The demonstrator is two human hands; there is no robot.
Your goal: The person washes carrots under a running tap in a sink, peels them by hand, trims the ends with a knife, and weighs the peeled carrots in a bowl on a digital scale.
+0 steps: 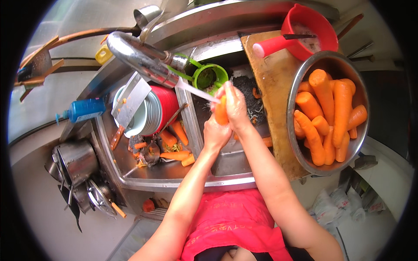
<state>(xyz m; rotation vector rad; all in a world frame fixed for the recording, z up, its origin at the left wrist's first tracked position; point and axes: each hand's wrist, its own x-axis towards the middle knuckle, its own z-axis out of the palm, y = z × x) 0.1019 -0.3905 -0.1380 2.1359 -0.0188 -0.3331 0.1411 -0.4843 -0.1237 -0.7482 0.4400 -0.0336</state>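
Observation:
Both hands are around one peeled carrot (pixel 221 112) under the running water of a chrome faucet (pixel 140 62). My left hand (pixel 216 130) grips its lower part, while my right hand (pixel 235 106) wraps the carrot from the right side. Below them is the right basin of a steel sink (pixel 230 161), with dark debris and peel scraps in it. A green plastic strainer cup (pixel 210 77) sits just beyond my fingers. To the right, a large steel bowl (pixel 290 125) holds several peeled carrots (pixel 341 107).
The bowl rests partly on a wooden board (pixel 261 75) across the sink's right side, with a red plastic ladle (pixel 328 32) behind. Stacked bowls (pixel 165 107), a cleaver (pixel 130 101) and loose carrots (pixel 176 155) occupy the left basin. A blue pump bottle (pixel 86 110) is farther left.

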